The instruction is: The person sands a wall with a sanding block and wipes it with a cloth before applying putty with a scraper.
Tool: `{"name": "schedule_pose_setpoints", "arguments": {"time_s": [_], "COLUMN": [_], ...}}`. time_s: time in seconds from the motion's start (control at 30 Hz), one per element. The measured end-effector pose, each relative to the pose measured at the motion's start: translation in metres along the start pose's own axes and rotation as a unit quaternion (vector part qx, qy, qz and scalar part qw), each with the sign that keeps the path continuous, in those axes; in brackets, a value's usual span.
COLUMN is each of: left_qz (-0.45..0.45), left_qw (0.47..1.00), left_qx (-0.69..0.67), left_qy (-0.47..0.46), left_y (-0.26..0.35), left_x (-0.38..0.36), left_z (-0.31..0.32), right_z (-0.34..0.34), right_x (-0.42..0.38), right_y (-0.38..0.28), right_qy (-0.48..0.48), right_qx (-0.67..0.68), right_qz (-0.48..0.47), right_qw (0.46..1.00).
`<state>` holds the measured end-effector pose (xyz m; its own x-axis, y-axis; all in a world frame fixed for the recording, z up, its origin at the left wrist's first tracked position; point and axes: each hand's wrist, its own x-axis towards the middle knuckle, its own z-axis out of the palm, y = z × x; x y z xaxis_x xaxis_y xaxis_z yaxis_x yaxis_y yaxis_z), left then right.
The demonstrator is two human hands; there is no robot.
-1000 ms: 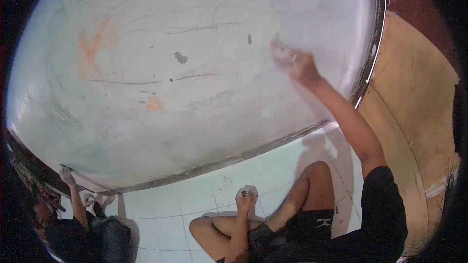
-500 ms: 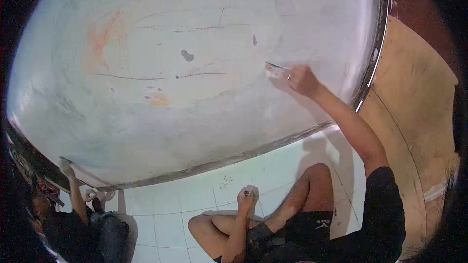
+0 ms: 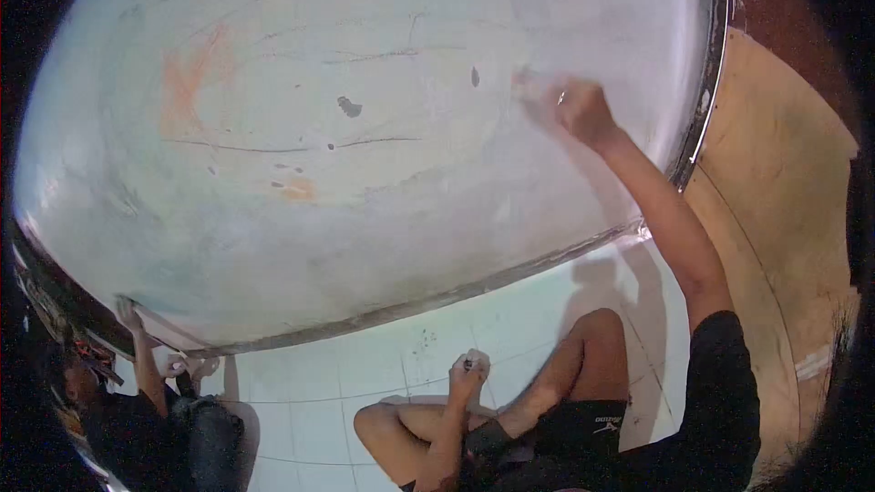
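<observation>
My right hand (image 3: 581, 111) is closed on a small flat tool (image 3: 533, 84) with a whitish, pinkish end, blurred by motion. Its far end is at the face of a large pale panel (image 3: 437, 219), casting a shadow there. Dark streaks, an orange smudge (image 3: 187, 82) and grey spots (image 3: 349, 107) mark that panel. Lower down, over my crossed legs, my left hand (image 3: 468, 372) is curled closed, with a small dark thing showing at its top that I cannot make out.
At the lower left another person (image 3: 146, 401) sits with one raised hand (image 3: 130, 312) at the panel's edge. A dark rim (image 3: 437, 299) runs along the panel's bottom. White tiles (image 3: 310, 410) cover the floor, and a tan board (image 3: 766, 173) stands at the right.
My right hand has moved up and slightly right across the panel with the flat tool. My left hand has barely shifted. The other person's raised hand has moved slightly.
</observation>
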<state>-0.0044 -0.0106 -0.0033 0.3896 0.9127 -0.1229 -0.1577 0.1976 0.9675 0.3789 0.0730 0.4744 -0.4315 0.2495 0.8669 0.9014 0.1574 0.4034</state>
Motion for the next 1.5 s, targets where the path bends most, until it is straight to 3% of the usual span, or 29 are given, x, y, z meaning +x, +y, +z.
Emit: {"name": "schedule_pose_setpoints", "arguments": {"time_s": [0.1,0.13,0.17,0.23,0.27,0.3,0.33,0.37,0.43,0.47,0.53,0.6,0.67,0.7,0.77,0.87,0.9,0.93,1.0,1.07,1.13,1.2,1.27,1.3,1.33,1.37,1.43,1.47,1.5], "left_qz": [0.022,0.028,0.029,-0.026,0.000,0.028,0.052,0.059,0.028,0.015,-0.016,-0.006,0.035,0.027,0.008,0.024,0.070,0.045,0.003,0.003,0.003,-0.009,0.008,0.005,0.007,0.068,0.022,-0.002,-0.015], "left_qw": [0.967,0.989,0.998,1.000,0.998,0.989,0.973,0.988,0.978,0.972,0.986,0.990,0.984,0.992,0.999,0.976,0.969,0.977,0.990,0.993,0.994,0.992,0.970,0.961,0.950,0.996,0.998,0.999,0.974], "left_qx": [0.252,0.138,0.023,-0.010,0.069,0.146,0.226,0.140,0.206,0.235,0.164,0.142,0.174,0.126,0.028,0.214,0.236,0.208,0.142,0.114,0.104,0.121,0.242,0.278,0.313,0.033,0.037,0.039,0.224], "left_qy": [0.027,0.034,0.044,0.002,0.001,0.003,0.006,0.000,0.014,0.019,0.008,0.006,0.009,-0.008,-0.037,-0.023,0.001,0.000,0.002,-0.017,-0.030,-0.039,0.003,0.000,-0.002,-0.055,-0.040,-0.031,0.035], "left_y": [0.051,0.027,-0.020,-0.005,0.019,0.039,0.048,0.013,0.057,0.073,0.039,0.029,0.030,0.021,-0.007,0.048,0.073,0.064,0.033,0.029,0.009,-0.035,0.052,0.072,0.081,-0.012,0.021,0.047,0.082], "left_x": [-0.015,-0.003,0.014,0.003,-0.007,-0.014,-0.017,-0.009,-0.022,-0.026,-0.011,0.001,0.001,0.003,0.009,-0.012,-0.023,-0.021,-0.006,-0.008,0.002,0.013,-0.018,-0.022,-0.023,0.010,0.000,-0.009,-0.022], "left_z": [0.012,0.004,-0.013,-0.009,-0.003,0.003,0.003,-0.006,0.009,0.018,0.008,0.006,0.006,0.005,-0.003,0.009,0.019,0.015,0.007,0.001,0.000,-0.016,0.014,0.021,0.025,-0.006,0.005,0.013,0.026], "right_z": [0.009,0.014,0.018,0.024,0.025,0.018,0.011,0.003,-0.006,-0.007,0.003,0.037,0.025,0.019,0.006,0.004,0.012,0.020,0.028,0.019,0.014,0.011,0.012,0.040,0.049,0.070,0.053,0.049,0.050], "right_x": [-0.006,-0.007,-0.023,-0.045,-0.049,-0.037,-0.022,-0.009,0.005,0.013,0.006,-0.035,-0.043,-0.044,-0.013,0.013,0.006,0.000,-0.042,-0.032,-0.036,-0.013,0.002,-0.026,-0.044,-0.088,-0.114,-0.139,-0.174], "right_y": [-0.019,-0.030,-0.047,-0.061,-0.059,-0.042,-0.036,-0.032,-0.032,-0.034,-0.036,-0.048,-0.056,-0.057,-0.033,-0.001,-0.011,-0.022,-0.055,-0.071,-0.047,-0.034,-0.036,-0.047,-0.067,-0.083,-0.136,-0.159,-0.186], "right_qy": [0.015,0.022,-0.012,-0.078,-0.105,-0.077,-0.070,-0.063,-0.013,0.036,0.072,0.046,-0.037,-0.080,-0.025,0.093,0.081,0.067,-0.109,-0.018,-0.111,-0.033,0.096,0.075,0.049,-0.096,-0.145,-0.265,-0.300], "right_qx": [-0.014,-0.006,0.051,0.109,0.134,0.093,0.015,-0.064,-0.088,-0.033,0.028,0.041,0.072,0.087,-0.063,-0.062,-0.021,0.021,0.032,0.085,0.054,-0.050,-0.018,-0.011,-0.013,0.003,0.088,0.108,0.124], "right_qz": [0.089,0.099,0.046,0.008,-0.015,-0.111,-0.090,-0.064,0.026,0.087,0.090,-0.023,-0.067,-0.089,-0.071,0.091,0.066,0.042,-0.033,-0.079,-0.057,0.043,0.178,0.183,0.078,0.089,0.027,0.006,-0.015], "right_qw": [0.996,0.995,0.998,0.991,0.985,0.987,0.993,0.994,0.996,0.995,0.993,0.998,0.994,0.989,0.995,0.990,0.994,0.997,0.993,0.993,0.991,0.997,0.979,0.980,0.996,0.991,0.985,0.958,0.946]}}
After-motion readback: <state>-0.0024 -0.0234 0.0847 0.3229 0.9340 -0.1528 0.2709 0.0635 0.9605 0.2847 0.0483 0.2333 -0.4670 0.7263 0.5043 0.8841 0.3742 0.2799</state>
